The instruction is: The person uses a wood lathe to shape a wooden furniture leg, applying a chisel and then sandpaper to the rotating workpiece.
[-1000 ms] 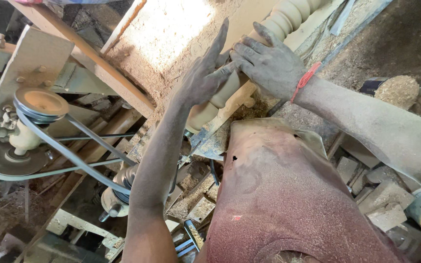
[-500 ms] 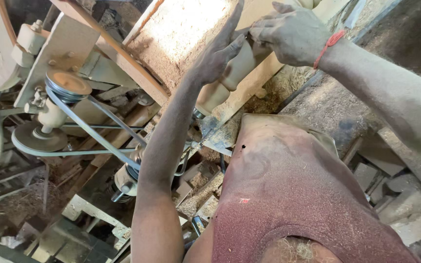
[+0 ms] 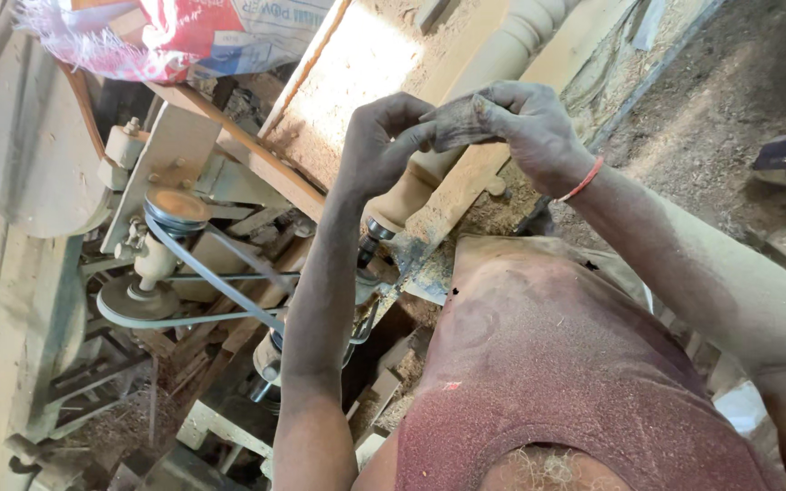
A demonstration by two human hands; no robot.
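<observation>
While a pale turned wooden spindle (image 3: 466,109) lies along the lathe, a small grey piece of abrasive paper (image 3: 459,125) is pinched between the two hands just above it. The left hand (image 3: 377,145) is curled, its fingers (image 3: 408,136) closed on the near edge of the sheet, and the right hand (image 3: 525,123) is closed over the far edge, so that the sheet is held taut between them, apparently so that it can be laid across the rounded wood; whether it already touches the spindle cannot be told. The spindle is carried at its near end by a dark metal centre (image 3: 377,229), which would leave it free to be spun. A grey drive belt (image 3: 211,282) is looped around a stepped pulley (image 3: 173,211) and a larger wheel (image 3: 134,300) to the left of the arms, presumably to carry power to the work. A red thread band (image 3: 584,179) is worn on the right wrist. The surface (image 3: 357,82) behind the spindle is a slanted wooden board thickly coated with sawdust, and shavings are heaped on the earthen floor (image 3: 720,100) to the right. A red and white woven sack (image 3: 193,32) is lodged on the timber frame above the pulley.
</observation>
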